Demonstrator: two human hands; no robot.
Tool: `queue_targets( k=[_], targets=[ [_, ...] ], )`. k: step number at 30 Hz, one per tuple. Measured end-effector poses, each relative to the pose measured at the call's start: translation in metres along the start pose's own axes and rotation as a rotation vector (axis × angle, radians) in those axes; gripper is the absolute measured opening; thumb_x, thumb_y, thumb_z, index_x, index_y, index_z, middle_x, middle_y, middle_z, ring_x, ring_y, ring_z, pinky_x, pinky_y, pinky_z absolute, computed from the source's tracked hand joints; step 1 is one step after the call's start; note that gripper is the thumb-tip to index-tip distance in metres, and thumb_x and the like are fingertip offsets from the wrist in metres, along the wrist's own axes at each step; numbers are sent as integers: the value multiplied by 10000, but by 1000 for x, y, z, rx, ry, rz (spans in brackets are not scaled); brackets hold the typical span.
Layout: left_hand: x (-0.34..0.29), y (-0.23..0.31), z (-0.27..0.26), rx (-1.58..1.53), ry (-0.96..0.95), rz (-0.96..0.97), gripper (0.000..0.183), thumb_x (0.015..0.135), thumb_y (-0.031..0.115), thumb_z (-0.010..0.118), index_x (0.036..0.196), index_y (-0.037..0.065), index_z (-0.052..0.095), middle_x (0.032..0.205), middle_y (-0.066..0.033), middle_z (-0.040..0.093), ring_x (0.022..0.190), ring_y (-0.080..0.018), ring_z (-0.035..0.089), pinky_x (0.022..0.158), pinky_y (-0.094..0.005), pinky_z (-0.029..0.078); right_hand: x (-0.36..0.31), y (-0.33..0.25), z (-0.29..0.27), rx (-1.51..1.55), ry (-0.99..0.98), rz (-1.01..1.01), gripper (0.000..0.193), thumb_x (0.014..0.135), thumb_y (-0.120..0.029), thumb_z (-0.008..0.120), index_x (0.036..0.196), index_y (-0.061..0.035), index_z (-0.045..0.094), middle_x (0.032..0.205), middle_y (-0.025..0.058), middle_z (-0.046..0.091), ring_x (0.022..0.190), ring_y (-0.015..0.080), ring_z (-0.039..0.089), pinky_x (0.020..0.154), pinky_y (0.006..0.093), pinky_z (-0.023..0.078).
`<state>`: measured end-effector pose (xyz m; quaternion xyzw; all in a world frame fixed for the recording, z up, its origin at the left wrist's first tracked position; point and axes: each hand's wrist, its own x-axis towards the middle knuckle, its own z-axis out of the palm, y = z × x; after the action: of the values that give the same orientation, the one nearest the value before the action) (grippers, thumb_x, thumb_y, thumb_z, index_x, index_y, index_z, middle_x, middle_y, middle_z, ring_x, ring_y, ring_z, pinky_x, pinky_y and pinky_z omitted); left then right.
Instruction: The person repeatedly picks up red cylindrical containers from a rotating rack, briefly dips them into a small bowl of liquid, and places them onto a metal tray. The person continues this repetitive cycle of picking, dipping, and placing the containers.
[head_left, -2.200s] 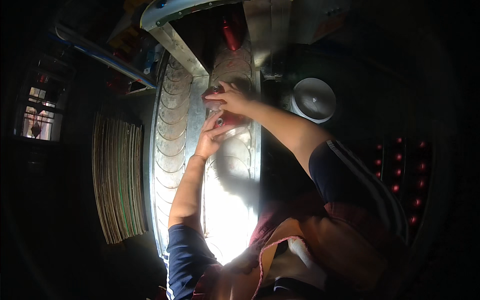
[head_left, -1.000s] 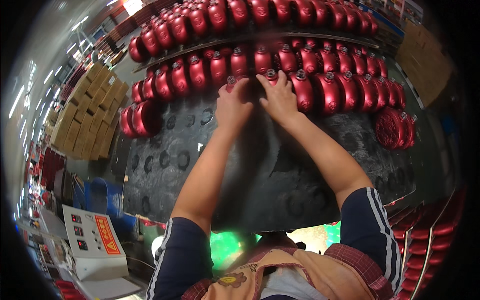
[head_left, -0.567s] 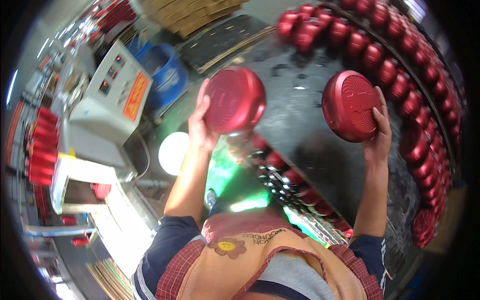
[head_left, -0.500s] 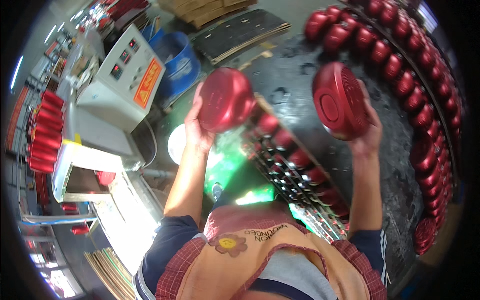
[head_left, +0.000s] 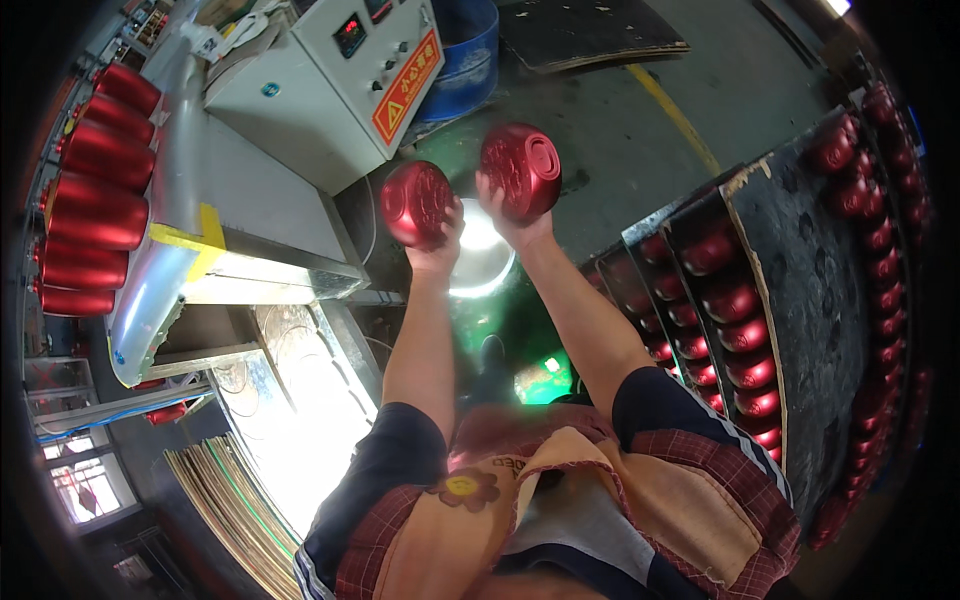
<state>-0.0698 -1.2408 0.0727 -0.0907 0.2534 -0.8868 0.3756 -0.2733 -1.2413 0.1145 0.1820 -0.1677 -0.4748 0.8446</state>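
Observation:
My left hand (head_left: 442, 243) grips a glossy red rounded metal vessel (head_left: 408, 205), with my fingers wrapped around its lower right side. Close beside it, my right hand (head_left: 515, 222) holds a second red rounded metal vessel (head_left: 522, 165) a little higher, its ringed end facing up and to the right. The two vessels are in the air, slightly apart. Below them on the green floor stands a white bucket (head_left: 485, 270), partly behind my wrists. The undersides and far sides of both vessels are hidden.
A grey control cabinet (head_left: 310, 100) and a blue drum (head_left: 468, 70) stand ahead. At left, several red vessels (head_left: 97, 210) line a machine with a yellow-edged opening (head_left: 205, 245). Shelves of red vessels (head_left: 750, 335) and a dark board (head_left: 810, 270) are at right.
My view has turned left, away from the dark board and toward the machine. Both hands have come close together, still holding the red vessels.

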Motion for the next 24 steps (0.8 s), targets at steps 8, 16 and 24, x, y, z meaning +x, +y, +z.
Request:
queue_targets(
  k=[8,16,24],
  targets=[
    [-55,-21,11,232,-113,256,686,800,538,634,1335,120,539,1233,-220,549,1027,-354,577,713,-389,561,-11,-5,-20,-187,14,-70,604,874,-382,592,1388,-79,494,1411,186,474,1264,348,478,1001,444,449],
    [-349,-186,37,1538,766,1323,696,882,131,665,1486,-17,351,1451,-157,472,1326,-244,449,1119,-362,337,-51,99,29,-1263,189,-172,576,917,-189,556,1453,-49,401,1408,163,492,1307,314,480,1103,470,395],
    [-475,-192,33,2405,1186,1171,508,696,-51,797,1159,142,718,1356,-123,521,1272,-287,491,1079,-361,403,1,346,-79,-2132,-818,-155,503,723,-58,772,1167,-284,704,1324,73,542,1143,257,580,940,327,503]
  ],
)
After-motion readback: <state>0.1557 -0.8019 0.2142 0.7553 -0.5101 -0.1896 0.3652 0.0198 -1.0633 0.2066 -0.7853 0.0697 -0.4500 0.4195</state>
